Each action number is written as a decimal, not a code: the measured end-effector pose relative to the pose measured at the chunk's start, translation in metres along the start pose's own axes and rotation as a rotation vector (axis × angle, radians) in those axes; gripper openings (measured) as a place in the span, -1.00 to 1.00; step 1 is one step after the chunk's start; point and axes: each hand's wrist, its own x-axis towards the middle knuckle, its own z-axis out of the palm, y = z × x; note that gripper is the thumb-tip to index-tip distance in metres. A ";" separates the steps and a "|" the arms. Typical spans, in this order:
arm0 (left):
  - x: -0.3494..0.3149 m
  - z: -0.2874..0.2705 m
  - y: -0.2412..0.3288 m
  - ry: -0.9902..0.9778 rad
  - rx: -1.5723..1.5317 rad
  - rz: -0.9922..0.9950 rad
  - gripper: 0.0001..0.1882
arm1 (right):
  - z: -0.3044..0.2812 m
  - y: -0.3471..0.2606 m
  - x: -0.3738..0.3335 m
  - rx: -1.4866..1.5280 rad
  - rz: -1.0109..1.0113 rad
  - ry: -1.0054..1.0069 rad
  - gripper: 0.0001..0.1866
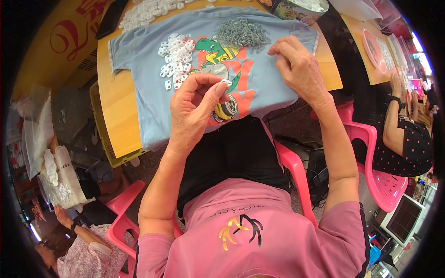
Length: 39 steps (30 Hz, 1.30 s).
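Between thumb and fingertips, my left hand pinches a small white plastic piece above the printed front of a blue T-shirt. The shirt lies spread over the table like a cloth. Just beyond my left hand is a loose group of white plastic pieces with holes in them. A heap of small grey pins rests on the shirt near its neck. My right hand hovers beside that heap, its fingers bent and apart, with nothing visible in them.
More white pieces lie along the far table edge, near a dark phone. A tin of white bits stands at the far right. Pink chairs flank me. People work at tables on both sides, and a yellow crate sits below.
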 end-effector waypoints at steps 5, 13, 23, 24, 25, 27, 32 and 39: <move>0.000 0.000 0.001 -0.011 0.003 -0.003 -0.86 | 0.004 0.000 0.004 -0.018 -0.011 0.013 -0.81; 0.000 -0.002 -0.001 -0.025 -0.002 0.013 -0.86 | 0.000 0.006 0.002 -0.056 -0.012 -0.019 -0.81; 0.000 -0.001 -0.001 -0.026 -0.032 -0.001 -0.86 | 0.001 0.007 0.008 -0.123 -0.043 -0.033 -0.88; 0.000 -0.001 -0.001 -0.026 -0.032 -0.001 -0.86 | 0.000 0.007 0.009 -0.129 -0.035 -0.054 -0.88; 0.000 -0.001 0.000 -0.024 -0.026 0.006 -0.86 | -0.001 0.007 0.010 -0.136 -0.026 -0.075 -0.88; 0.000 -0.002 0.000 -0.022 -0.020 0.012 -0.87 | -0.002 0.008 0.012 -0.142 -0.052 -0.075 -0.88; 0.001 -0.003 -0.001 -0.034 -0.027 0.012 -0.87 | -0.004 0.010 0.021 -0.130 -0.112 -0.111 -0.89; 0.001 -0.002 -0.001 -0.035 -0.046 0.006 -0.86 | -0.013 0.013 0.037 -0.211 -0.204 -0.288 -0.89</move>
